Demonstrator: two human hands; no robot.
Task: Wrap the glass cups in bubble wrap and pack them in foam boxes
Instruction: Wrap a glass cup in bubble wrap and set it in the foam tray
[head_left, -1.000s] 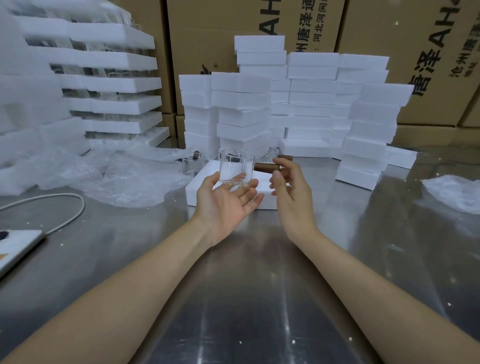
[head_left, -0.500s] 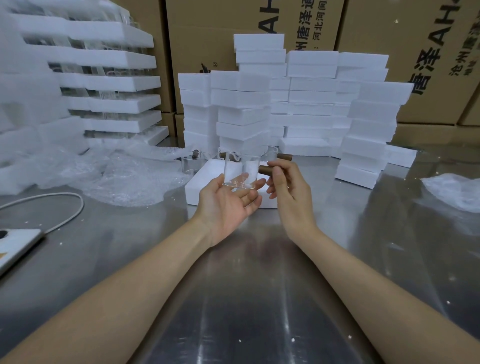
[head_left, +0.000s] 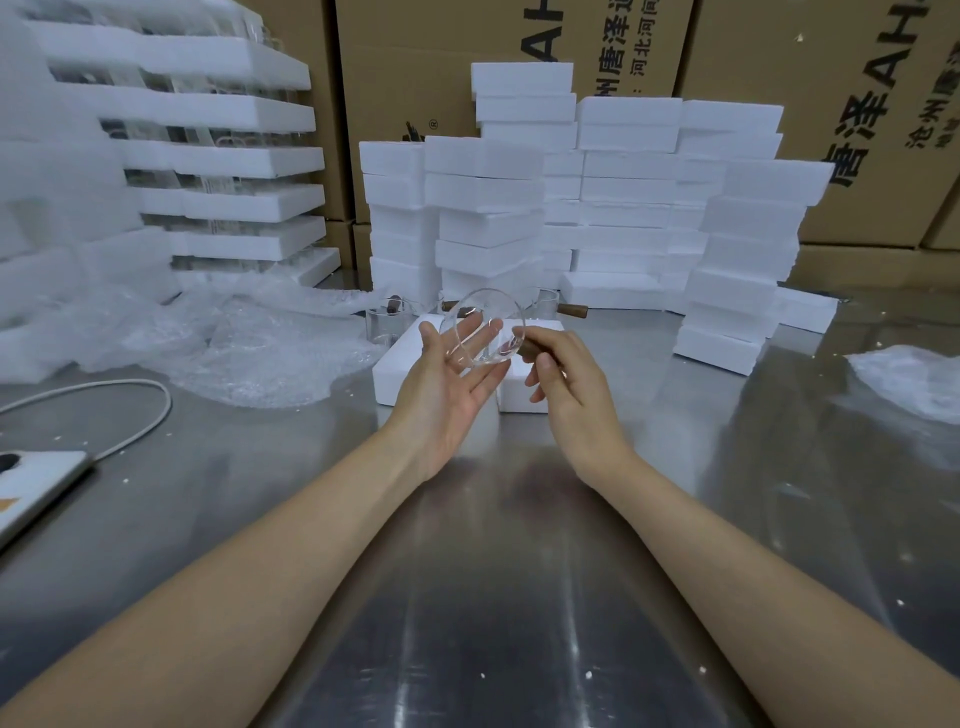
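The glass cup is held in the air just above the near edge of the low foam box that lies on the steel table, tipped so that its round mouth faces back toward the person. The right hand is clenched round the cup's wooden handle, which sticks out sideways to the right, so the cup's long axis runs roughly left to right across the box. The left hand is released, palm up, with straight fingers laid against the glass body from below and behind; it steadies the cup and does not grip it. No wrap is on the cup yet, so the wrapping step seems not to have begun. What the next move turns on is where the bubble wrap lies: it is a loose clear heap on the table left of the foam box, well apart from the cup and on the free left hand's side, away from the handle. That hand is plainly the nearer one to fetch a sheet while the right keeps the handle. More handled glass cups stand just behind the foam box, and behind those are stacked foam boxes.
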